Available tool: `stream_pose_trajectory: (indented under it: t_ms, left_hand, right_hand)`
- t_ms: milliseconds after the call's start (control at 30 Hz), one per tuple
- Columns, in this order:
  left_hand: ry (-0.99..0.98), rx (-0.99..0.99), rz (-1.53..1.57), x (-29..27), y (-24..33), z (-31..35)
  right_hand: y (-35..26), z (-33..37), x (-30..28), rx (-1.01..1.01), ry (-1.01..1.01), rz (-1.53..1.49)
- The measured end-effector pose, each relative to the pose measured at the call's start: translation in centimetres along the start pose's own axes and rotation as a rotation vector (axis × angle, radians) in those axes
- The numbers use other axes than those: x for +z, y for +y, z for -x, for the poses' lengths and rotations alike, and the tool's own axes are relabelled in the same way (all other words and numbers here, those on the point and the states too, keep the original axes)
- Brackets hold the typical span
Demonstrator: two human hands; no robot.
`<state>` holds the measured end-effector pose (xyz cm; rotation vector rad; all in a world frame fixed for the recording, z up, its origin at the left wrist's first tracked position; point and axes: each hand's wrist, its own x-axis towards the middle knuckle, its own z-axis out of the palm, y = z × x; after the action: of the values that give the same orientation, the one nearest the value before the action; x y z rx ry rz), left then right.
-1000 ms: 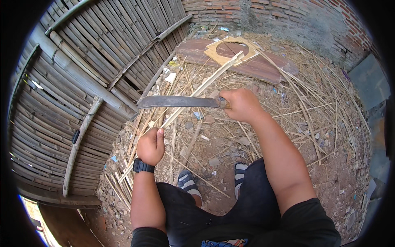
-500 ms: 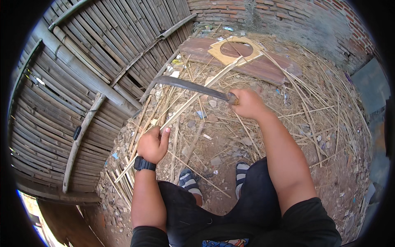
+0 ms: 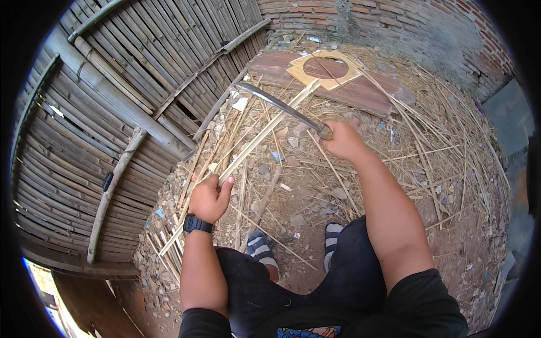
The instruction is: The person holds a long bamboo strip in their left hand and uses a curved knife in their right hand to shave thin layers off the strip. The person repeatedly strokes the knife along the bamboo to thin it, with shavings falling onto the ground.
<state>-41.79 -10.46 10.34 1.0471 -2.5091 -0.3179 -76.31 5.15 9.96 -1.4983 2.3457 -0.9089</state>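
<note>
My left hand (image 3: 208, 198), a black watch (image 3: 198, 223) on its wrist, is closed round a long pale strip of split bamboo (image 3: 256, 142). The strip slants up from beside my left forearm to its far end near the yellow board. In my right hand (image 3: 345, 140) is the handle of a machete with a slightly curved dark blade (image 3: 282, 105). The blade points up and left, crossing over the strip in the picture's upper middle. Whether its edge touches the strip I cannot tell.
A yellow board with a round hole (image 3: 338, 82) lies on a brown wooden panel (image 3: 267, 69) ahead. Bamboo scraps (image 3: 420, 149) and stones litter the ground. More cut strips (image 3: 169, 254) lie by my left arm. A bamboo wall (image 3: 152, 62) stands left, a brick wall (image 3: 389, 25) ahead.
The machete blade has turned, its tip moving up and rightward. My right hand has shifted slightly right, and the strip's far end has dipped a little left. My left hand keeps its grip.
</note>
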Motion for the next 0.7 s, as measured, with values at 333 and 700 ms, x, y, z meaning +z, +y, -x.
stream_pose_trajectory:
  t_ms: [333,700]
  left_hand:
    - [-0.08,0.006,0.05,0.8,-0.3,0.1]
    - [-0.052,-0.037,0.111,1.0,-1.4,0.4]
  right_hand:
    - [-2.8,0.6,0.6,-0.196,-0.208,0.118]
    - [-4.5,1.0,0.6,-0.26,-0.207,0.245]
